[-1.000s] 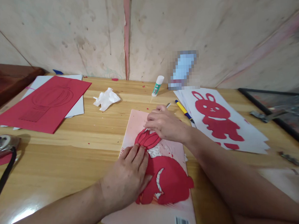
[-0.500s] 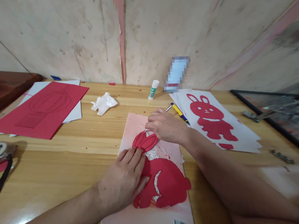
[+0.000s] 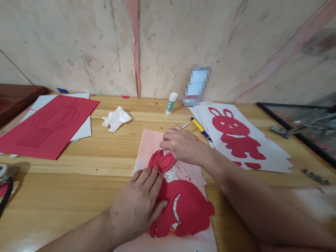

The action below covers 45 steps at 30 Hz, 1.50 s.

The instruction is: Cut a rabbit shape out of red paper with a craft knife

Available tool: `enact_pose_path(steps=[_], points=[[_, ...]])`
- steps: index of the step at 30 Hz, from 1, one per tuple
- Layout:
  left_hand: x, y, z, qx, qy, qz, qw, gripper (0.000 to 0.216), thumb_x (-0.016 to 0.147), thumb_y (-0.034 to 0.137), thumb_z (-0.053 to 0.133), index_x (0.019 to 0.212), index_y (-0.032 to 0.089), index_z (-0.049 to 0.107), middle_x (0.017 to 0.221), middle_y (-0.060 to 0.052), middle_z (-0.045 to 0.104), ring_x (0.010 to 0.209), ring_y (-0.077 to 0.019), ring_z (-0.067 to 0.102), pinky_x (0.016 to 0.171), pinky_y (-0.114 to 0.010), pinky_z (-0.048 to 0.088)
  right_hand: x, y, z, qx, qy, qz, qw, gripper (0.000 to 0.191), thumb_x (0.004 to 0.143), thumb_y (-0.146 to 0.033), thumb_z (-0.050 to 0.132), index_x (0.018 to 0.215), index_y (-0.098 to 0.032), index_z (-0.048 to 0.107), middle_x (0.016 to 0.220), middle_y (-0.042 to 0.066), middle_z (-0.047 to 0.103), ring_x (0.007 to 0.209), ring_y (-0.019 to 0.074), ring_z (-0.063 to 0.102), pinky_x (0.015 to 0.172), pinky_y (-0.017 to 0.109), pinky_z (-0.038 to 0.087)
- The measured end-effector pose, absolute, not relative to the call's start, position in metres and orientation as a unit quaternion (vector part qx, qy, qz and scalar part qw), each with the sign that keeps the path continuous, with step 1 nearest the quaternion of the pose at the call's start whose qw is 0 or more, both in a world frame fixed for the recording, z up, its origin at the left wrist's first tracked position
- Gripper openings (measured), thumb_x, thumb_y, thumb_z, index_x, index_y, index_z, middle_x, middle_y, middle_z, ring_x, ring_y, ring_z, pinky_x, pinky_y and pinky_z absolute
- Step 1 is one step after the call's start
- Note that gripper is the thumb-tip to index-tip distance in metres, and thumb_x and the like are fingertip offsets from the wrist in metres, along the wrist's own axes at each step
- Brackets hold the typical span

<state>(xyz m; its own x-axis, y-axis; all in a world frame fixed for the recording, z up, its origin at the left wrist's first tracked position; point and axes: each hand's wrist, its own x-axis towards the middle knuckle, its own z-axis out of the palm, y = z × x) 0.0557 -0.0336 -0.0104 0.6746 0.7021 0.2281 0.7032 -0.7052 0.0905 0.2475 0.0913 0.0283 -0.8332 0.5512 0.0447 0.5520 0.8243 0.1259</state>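
Though near the right fingers (image 3: 170,136) — yellow pen (image 3: 199,128).

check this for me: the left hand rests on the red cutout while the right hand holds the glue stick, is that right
Not quite: the head view shows the right hand holding a thin silvery tool; the glue stick is on the table. The left hand does rest on the red cutout.
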Motion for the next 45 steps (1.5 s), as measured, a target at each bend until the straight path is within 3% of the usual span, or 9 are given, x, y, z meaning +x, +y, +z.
enact_pose_path(steps=[16, 39, 45], points=[[0.056, -0.033, -0.010, -0.914, -0.389, -0.118, -0.004, 0.049, 0.091, 0.041, 0.046, 0.127, 0.008, 0.053, 0.128, -0.017, 0.056, 0.115, -0.0311, 0.051, 0.097, -0.046, 0.044, 0.246, 0.089, 0.040, -0.334, -0.940, -0.048, -0.049, 0.020, 0.086, -0.011, 0.050, 0.078, -0.018, 0.067, 0.080, 0.005, 0.065, 0.079, 0.0176, 0.051, 0.072, 0.032, 0.024], [0.053, -0.030, -0.005, -0.916, -0.377, -0.139, -0.021, 0.052, 0.089, 0.040, 0.049, 0.128, 0.006, 0.049, 0.129, -0.019, 0.054, 0.114, -0.0312, 0.053, 0.096, -0.047, 0.046, 0.247, 0.087, 0.041, -0.346, -0.935, -0.062, -0.051, 0.020, 0.087, -0.015, 0.049, 0.081, -0.018, 0.067, 0.082, 0.005, 0.065, 0.083, 0.0184, 0.054, 0.073, 0.033, 0.026], [0.053, -0.018, 0.005, -0.913, -0.387, -0.128, -0.017, 0.056, 0.093, 0.042, 0.044, 0.136, 0.007, 0.041, 0.139, -0.019, 0.047, 0.127, -0.0302, 0.044, 0.103, -0.047, 0.040, 0.248, 0.087, 0.042, -0.352, -0.933, -0.068, -0.028, 0.020, 0.087, -0.014, 0.049, 0.084, -0.017, 0.068, 0.081, 0.006, 0.065, 0.082, 0.0191, 0.055, 0.071, 0.032, 0.029]])
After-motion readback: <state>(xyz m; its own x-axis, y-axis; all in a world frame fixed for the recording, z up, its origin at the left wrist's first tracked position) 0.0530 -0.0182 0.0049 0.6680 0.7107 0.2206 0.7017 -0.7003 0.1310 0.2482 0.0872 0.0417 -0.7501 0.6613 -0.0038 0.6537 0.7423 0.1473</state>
